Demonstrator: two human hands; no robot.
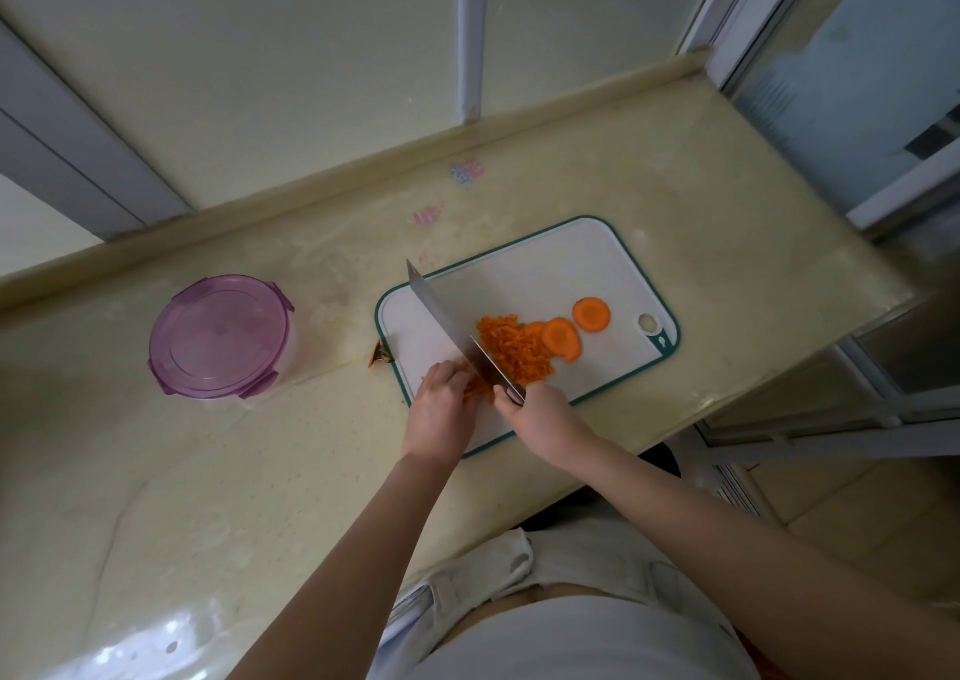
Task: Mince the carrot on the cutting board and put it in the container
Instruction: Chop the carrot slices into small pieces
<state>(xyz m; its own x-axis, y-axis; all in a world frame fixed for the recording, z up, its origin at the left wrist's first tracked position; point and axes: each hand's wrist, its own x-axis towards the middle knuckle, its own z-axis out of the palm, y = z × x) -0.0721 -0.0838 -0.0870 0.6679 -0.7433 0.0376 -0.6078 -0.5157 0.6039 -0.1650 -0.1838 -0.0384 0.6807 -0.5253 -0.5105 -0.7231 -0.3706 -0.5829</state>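
Orange minced carrot [511,349] lies heaped at the middle of a white cutting board [571,253] as a person works a broad knife [447,316] across it. The right hand [545,419] is wrapped tight round the handle. The left hand [441,404] curls its fingers over a small clump [472,391] of carrot, touching the blade's left face.

That closeness is the likeliest trouble: a chop drifting left could nick the fingertips. Loose bits near the board's front edge could also spill onto the counter [208,471]. The container [221,336] stands well apart to the left with its purple lid on, so a hurried transfer would drop mince on the way.

By count: one knife, one board, one container, one heap, two round slices [591,314] uncut beside the heap, and one stub [379,356] lying off the board's left corner.
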